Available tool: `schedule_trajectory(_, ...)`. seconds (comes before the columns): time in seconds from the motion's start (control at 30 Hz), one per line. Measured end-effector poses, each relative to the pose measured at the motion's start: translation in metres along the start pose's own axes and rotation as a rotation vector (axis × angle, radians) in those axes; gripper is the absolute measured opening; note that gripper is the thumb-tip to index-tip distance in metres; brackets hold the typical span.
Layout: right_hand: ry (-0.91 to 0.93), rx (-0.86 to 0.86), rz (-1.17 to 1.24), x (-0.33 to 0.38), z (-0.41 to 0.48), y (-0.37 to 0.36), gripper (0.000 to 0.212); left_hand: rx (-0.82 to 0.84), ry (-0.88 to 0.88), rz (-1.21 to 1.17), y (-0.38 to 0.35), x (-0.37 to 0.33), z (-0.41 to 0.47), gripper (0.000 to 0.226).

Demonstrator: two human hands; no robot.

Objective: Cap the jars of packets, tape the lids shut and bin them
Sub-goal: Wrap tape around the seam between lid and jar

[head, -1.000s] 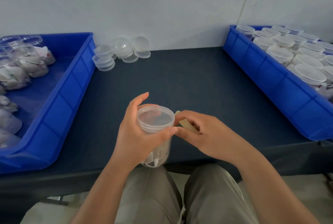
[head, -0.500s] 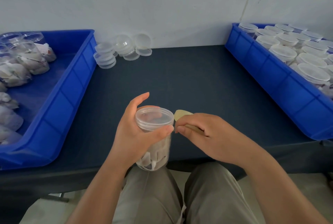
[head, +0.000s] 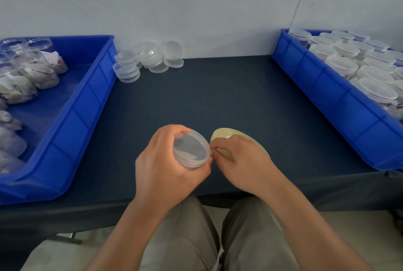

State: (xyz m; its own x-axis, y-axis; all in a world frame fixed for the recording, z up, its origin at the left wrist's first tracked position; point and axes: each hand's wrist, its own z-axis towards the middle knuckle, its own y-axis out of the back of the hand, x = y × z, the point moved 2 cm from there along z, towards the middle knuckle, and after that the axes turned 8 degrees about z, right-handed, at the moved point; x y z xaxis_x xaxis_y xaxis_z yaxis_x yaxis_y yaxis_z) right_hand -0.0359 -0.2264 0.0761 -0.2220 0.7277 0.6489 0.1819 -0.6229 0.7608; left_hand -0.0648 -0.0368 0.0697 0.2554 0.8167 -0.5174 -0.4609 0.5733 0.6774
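Dark tabletop (head: pixel 218 96) lies beneath both hands. Left hand (head: pixel 165 168) wraps a capped jar (head: pixel 192 150), tilted rightward; just beside it, right hand (head: pixel 242 161) pinches tan tape (head: pixel 222 137) at the lid's edge.

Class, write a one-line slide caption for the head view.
Left hand holds a capped jar while right hand brings tape to its lid.

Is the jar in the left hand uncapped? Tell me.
No. The jar gripped in the left hand already wears its clear lid.
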Motion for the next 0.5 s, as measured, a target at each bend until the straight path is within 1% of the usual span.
schedule_trajectory(0.17, 0.029, -0.004, 0.003, 0.004, 0.012, 0.0, 0.024, -0.043, -0.046, 0.045, 0.007, -0.001, 0.007, 0.069)
schedule_trajectory(0.37, 0.057, -0.017, -0.055, 0.013, 0.021, -0.003, 0.026, -0.036, -0.104, 0.11, 0.013, 0.003, 0.016, 0.063)
schedule_trajectory(0.5, 0.061, -0.023, -0.037, 0.01, 0.023, -0.009, 0.025, -0.019, -0.085, 0.102, 0.015, 0.009, 0.011, 0.062)
